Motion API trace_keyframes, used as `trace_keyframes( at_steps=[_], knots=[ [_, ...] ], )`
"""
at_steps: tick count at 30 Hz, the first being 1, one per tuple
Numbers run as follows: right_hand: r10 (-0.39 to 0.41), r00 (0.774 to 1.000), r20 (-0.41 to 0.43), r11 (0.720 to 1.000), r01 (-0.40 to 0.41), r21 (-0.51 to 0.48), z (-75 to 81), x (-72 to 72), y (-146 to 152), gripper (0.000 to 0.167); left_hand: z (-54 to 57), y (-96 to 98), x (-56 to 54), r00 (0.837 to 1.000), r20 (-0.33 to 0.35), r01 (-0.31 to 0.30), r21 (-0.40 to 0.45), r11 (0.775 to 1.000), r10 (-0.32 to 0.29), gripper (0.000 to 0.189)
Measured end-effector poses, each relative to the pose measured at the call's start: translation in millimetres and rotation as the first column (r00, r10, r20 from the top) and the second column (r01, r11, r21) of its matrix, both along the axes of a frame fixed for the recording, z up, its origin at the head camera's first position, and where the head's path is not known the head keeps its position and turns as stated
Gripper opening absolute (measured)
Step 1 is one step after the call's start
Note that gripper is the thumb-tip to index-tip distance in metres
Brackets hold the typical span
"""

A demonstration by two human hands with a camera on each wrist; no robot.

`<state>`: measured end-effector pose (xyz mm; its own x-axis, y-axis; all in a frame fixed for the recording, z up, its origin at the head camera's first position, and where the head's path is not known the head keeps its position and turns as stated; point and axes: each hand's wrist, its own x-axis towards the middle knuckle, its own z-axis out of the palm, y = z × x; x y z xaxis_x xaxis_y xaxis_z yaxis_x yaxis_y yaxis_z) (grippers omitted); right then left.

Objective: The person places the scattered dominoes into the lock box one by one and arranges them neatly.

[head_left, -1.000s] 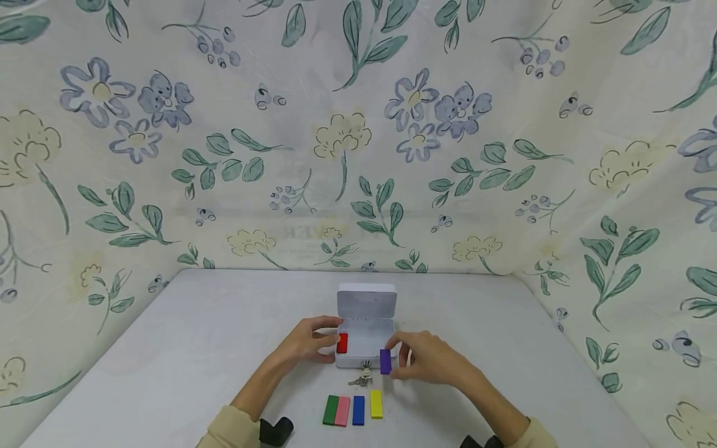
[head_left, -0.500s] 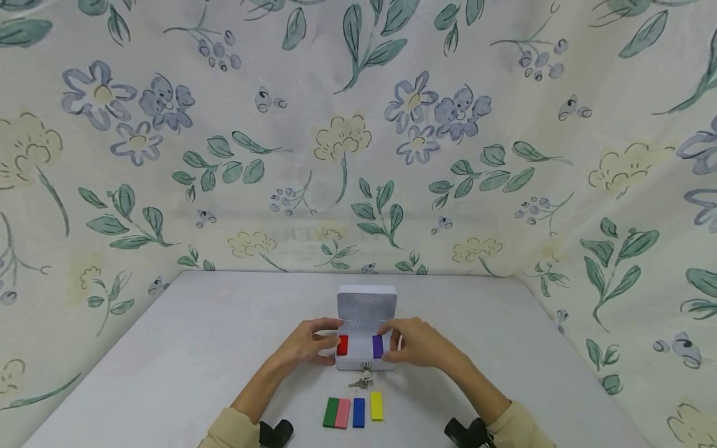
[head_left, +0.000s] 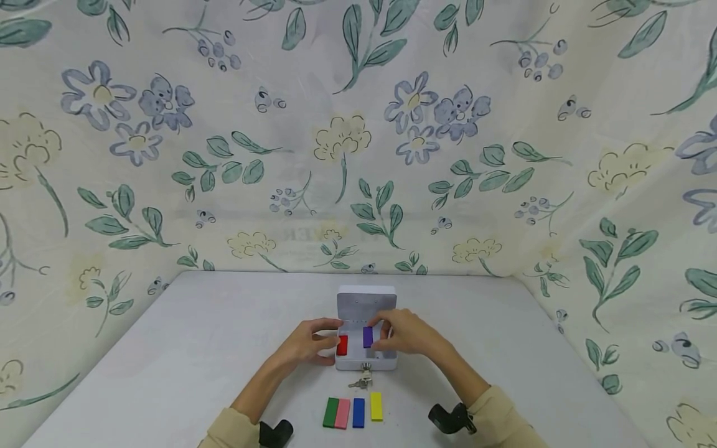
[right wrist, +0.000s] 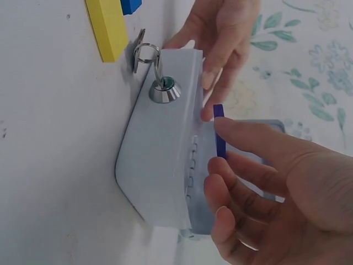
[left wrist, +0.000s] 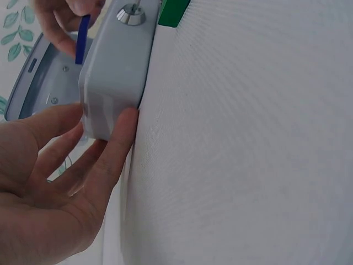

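A white metal cash box (head_left: 366, 366) stands with its lid (head_left: 366, 305) raised. Inside at the left is a red block (head_left: 342, 345). My left hand (head_left: 308, 341) grips the box's left side, fingers spread along the outer wall, as the left wrist view also shows. In my right hand (head_left: 409, 333) a thin purple block (head_left: 368, 337) is pinched upright between thumb and fingers, over the open box. The right wrist view shows the purple block (right wrist: 220, 132) edge-on, above the rim. Whether it touches the box floor, I cannot tell.
Keys (head_left: 361, 381) hang from the lock (right wrist: 165, 91) on the box's front. Nearer me on the white table (head_left: 185, 361) lie green (head_left: 331, 412), pink (head_left: 342, 413), blue (head_left: 358, 412) and yellow (head_left: 376, 406) blocks. A floral cloth (head_left: 302, 186) hangs behind.
My right hand has carried the purple block from the box's front right edge inward, leftward and back, over the interior. The left hand stays at the box's left side.
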<state>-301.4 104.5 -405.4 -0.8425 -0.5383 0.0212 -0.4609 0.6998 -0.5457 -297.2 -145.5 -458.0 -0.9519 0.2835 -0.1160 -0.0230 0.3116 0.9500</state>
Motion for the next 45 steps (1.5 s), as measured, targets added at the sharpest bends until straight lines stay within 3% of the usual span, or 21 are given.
trace_keyframes(
  at_steps=[23,45],
  knots=[
    [0.050,0.999,0.007,0.999,-0.051,0.010,-18.0,-19.0,-28.9,0.040,1.6,0.3,-1.7,1.000,0.005,0.010,0.001,1.000,-0.010,0.045],
    [-0.005,1.000,0.031,0.999,0.003,0.048,-23.6,-15.2,-40.1,0.039,-1.1,0.2,-2.4,1.000,-0.017,0.004,-0.016,1.000,-0.004,0.045]
  ],
)
